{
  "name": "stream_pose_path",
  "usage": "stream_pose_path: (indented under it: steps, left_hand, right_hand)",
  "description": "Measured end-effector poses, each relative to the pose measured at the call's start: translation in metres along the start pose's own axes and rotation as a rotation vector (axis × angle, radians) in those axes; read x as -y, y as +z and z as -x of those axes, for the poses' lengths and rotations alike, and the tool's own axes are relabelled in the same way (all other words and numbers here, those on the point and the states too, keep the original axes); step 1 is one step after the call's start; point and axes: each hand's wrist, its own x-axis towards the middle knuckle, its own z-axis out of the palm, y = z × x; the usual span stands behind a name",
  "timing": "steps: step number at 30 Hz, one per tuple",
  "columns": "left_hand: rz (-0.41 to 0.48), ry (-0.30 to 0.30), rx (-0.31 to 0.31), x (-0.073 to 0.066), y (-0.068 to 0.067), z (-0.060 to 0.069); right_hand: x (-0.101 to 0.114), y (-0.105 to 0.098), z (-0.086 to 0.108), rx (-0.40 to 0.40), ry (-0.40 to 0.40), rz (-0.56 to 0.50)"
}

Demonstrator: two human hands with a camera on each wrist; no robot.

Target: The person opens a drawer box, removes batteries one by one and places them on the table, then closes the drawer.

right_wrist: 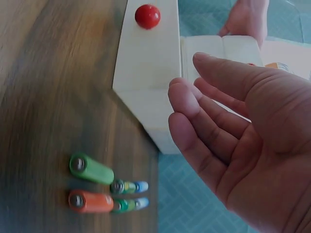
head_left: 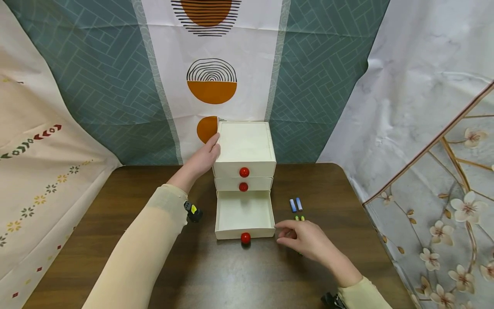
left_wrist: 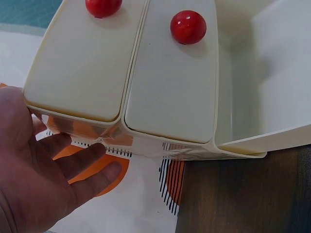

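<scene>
A white three-drawer unit (head_left: 245, 141) with red knobs stands on the table. Its bottom drawer (head_left: 243, 210) is pulled out and has nothing inside; the upper two are closed. My left hand (head_left: 203, 158) is at the unit's upper left side, its fingers (left_wrist: 87, 158) extended along the side wall. Beside the open drawer's front right corner is my right hand (head_left: 308, 241), its fingers loosely bent and nothing visible in them. Whether its fingertips touch the drawer, I cannot tell. Past that hand lie several batteries, including a green battery (right_wrist: 91, 169) and an orange battery (right_wrist: 91, 201).
Two blue batteries (head_left: 296, 205) lie farther back on the brown wooden table (head_left: 324, 184), right of the unit. A patterned cloth (head_left: 320, 64) hangs behind the table. Other cloths hang at the left and right sides.
</scene>
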Motion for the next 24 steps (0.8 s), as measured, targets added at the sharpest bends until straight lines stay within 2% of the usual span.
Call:
stream_pose_path:
  steps: [16, 24]
  left_hand:
    - [0.001, 0.006, -0.004, 0.000, 0.000, 0.001]
    - [-0.004, -0.006, -0.003, -0.001, 0.000, 0.001]
  right_hand:
    - [0.020, 0.030, -0.017, 0.046, -0.058, -0.064]
    - [0.028, 0.045, -0.025, 0.037, -0.080, -0.030]
